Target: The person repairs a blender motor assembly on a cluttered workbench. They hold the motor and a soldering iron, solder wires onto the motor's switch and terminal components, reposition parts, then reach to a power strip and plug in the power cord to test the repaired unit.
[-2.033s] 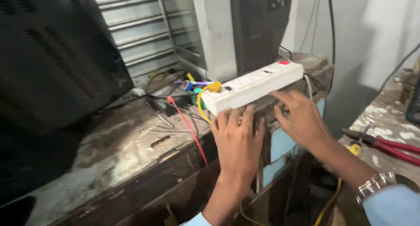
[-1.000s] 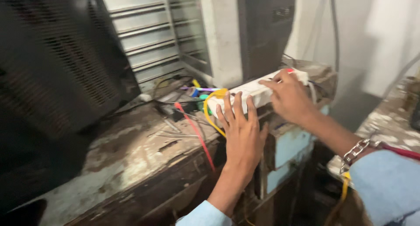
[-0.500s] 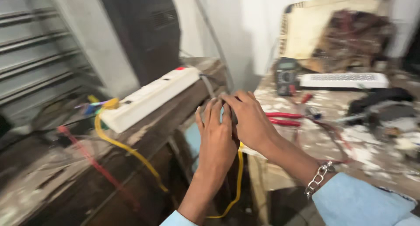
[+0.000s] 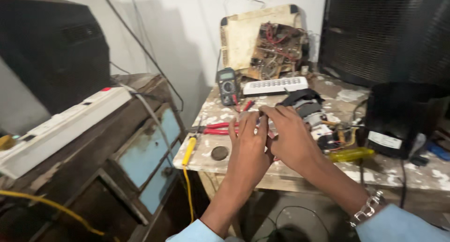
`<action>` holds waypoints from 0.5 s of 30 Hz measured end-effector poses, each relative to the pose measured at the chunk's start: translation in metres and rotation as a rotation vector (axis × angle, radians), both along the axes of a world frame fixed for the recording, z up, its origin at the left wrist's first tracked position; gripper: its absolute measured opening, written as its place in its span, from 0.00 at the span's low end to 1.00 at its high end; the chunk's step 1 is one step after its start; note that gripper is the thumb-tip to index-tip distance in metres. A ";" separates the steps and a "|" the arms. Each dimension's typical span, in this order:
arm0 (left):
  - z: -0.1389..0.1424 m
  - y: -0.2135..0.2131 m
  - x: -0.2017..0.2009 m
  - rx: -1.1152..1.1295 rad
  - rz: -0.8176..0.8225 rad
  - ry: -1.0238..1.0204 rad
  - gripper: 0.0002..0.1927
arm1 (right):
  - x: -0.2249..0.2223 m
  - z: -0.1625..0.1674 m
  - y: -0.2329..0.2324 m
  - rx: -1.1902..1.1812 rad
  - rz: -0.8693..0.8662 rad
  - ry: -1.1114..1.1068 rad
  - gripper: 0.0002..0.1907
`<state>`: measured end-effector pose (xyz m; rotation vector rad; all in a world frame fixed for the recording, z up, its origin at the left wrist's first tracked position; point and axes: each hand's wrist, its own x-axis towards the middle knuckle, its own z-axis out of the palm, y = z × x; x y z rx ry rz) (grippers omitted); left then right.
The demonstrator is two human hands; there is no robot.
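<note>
I see both hands meeting at frame centre, over the front edge of the worn, paint-flecked workbench. Left hand is up w/ fingers spread fairly wide, palm turned toward the right hand; right hand curls in from the right, fingers bent, tips up against the left's. Something small seems pinched between them but it's hidden behind the fingers, so I can't tell what, or if either hand truly grips it. Bracelet on the right wrist, lower right. Just behind the hands, touching or nearly so: red-handled pliers lying flat, left of centre. Behind the right hand a small motor assy w/ coloured wires. Yellow-handled screwdriver at the bench's left edge, dark round disc just beside it. Further back, upper centre: multimeter, white keypad-like strip, and an opened cream casing w/ circuit board leaning on the wall. Black box at right, yellow lighter-like item in front of it. White power strip on the wooden cabinet, left of frame.
</note>
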<state>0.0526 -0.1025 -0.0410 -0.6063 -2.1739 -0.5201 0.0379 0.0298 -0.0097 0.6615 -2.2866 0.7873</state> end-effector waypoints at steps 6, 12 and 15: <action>-0.016 0.036 0.000 0.178 -0.289 0.090 0.26 | 0.014 -0.003 0.075 -0.001 -0.036 0.169 0.22; -0.034 0.067 -0.015 0.273 -0.364 -0.088 0.22 | 0.000 -0.006 0.136 -0.021 -0.152 0.109 0.15; -0.040 0.079 -0.020 0.297 -0.321 -0.209 0.25 | -0.003 -0.016 0.154 -0.019 -0.255 -0.023 0.12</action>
